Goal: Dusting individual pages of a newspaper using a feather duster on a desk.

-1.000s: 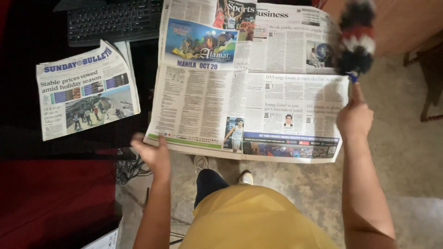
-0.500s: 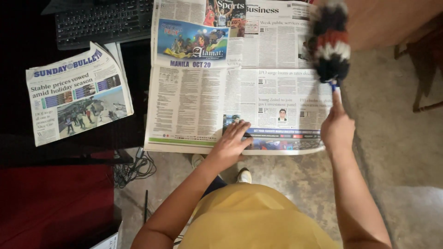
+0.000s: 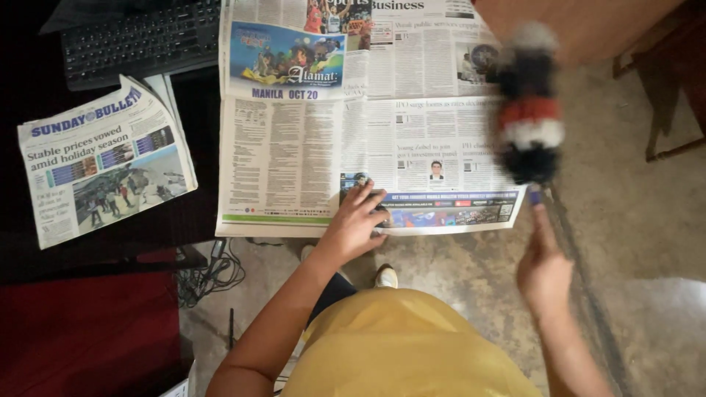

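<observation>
Our right hand (image 3: 544, 268) is closed around the thin handle of a fluffy duster (image 3: 528, 110). Our pointing finger lies straight along the handle. The duster sticks up from our hand. Its fluffy head is black, with a red band and a white band in the middle. It looks blurry. It hangs over the right edge of the open newspaper (image 3: 309, 140).

Our left hand (image 3: 353, 224) holds nothing. It lies flat with its fingers spread on the bottom edge of the open newspaper, near the middle. The fingertips press on a colourful strip that runs along the bottom of the page.

The open newspaper is spread out wide in front of us. It has a bright picture near the top and lots of small grey writing. Its bottom edge hangs out over the stone floor (image 3: 647, 242).

To the left lies a folded newspaper (image 3: 103, 169) with a blue heading and a photo of people. It sits on a dark table (image 3: 198, 88), apart from the open one. Above it is a black keyboard (image 3: 140, 37).

Under the table edge is a bunch of black cables (image 3: 213, 272). We see our yellow shirt (image 3: 404, 345) and one white shoe (image 3: 386, 277) below us. A wooden chair leg (image 3: 665, 110) stands at the far right.
</observation>
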